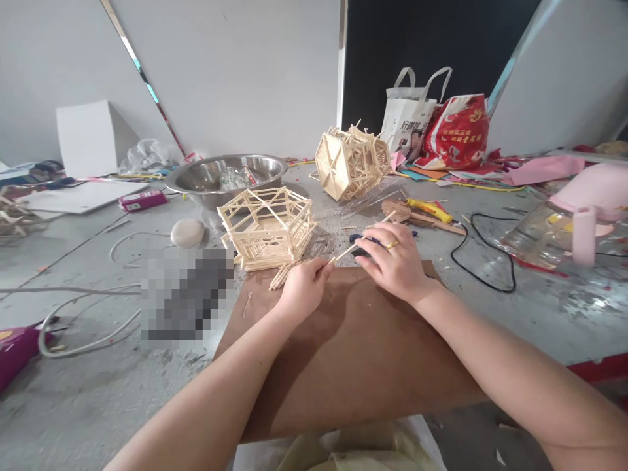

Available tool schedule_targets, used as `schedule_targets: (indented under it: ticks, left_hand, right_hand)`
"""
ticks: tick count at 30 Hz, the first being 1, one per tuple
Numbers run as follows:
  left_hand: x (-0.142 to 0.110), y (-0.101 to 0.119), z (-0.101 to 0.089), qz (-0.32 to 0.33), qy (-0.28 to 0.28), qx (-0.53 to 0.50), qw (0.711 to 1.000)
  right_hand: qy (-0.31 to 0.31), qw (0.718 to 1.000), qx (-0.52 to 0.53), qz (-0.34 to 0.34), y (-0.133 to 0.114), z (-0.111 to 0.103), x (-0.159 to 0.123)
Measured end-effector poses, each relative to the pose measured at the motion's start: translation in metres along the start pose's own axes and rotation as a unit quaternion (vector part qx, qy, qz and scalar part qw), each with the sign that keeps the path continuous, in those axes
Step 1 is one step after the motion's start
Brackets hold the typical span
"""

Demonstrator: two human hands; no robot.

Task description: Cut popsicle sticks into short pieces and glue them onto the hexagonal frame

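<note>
A thin pale wooden stick (pixel 345 253) slants up to the right between my two hands. My left hand (pixel 305 286) is closed on its lower end. With fingers bent, my right hand (pixel 395 261) grips it nearer the upper end; a ring is on one finger. A dark blue-handled tool (pixel 360 250) lies behind my right hand, partly hidden. Just past my left hand stands an open frame of wooden sticks (pixel 267 229). Several loose sticks (pixel 280 276) lie beside that hand. Under both hands is a brown board (pixel 353 353).
A steel bowl (pixel 184 180) and a stick-built lantern shape (pixel 350 163) stand farther back. To the right lie a yellow-handled tool (pixel 429 209), a black cord (pixel 461 265) and a clear jug (pixel 534 229). A white rounded object (pixel 187 233) and grey cables (pixel 88 291) are at left.
</note>
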State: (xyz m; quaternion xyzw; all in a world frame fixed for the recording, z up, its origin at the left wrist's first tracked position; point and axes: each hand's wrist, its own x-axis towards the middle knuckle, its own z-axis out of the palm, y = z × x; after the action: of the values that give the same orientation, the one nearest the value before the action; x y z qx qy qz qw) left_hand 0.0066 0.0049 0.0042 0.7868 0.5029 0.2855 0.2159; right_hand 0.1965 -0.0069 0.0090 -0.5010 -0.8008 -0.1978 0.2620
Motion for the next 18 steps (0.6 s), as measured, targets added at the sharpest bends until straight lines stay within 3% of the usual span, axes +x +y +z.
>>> schedule_targets:
  ticks: [5,12,14,18]
  left_hand:
    - [-0.002,0.004,0.004,0.022,-0.038,0.010,0.999]
    - [-0.003,0.008,0.005,-0.001,-0.043,0.058,0.997]
    - [-0.003,0.007,0.001,0.011,-0.081,0.034,0.996]
    - [-0.003,0.006,-0.009,0.046,-0.216,-0.066,0.973]
  right_hand:
    - [-0.060,0.996,0.011,-0.063,-0.004,0.010,0.001]
    - [-0.040,0.999,-0.011,-0.002,-0.008,0.013,-0.007]
    - [-0.052,0.998,0.021,-0.018,-0.005,0.012,-0.009]
    - [-0.113,0.983,0.125,-0.074,0.004,0.008,-0.011]
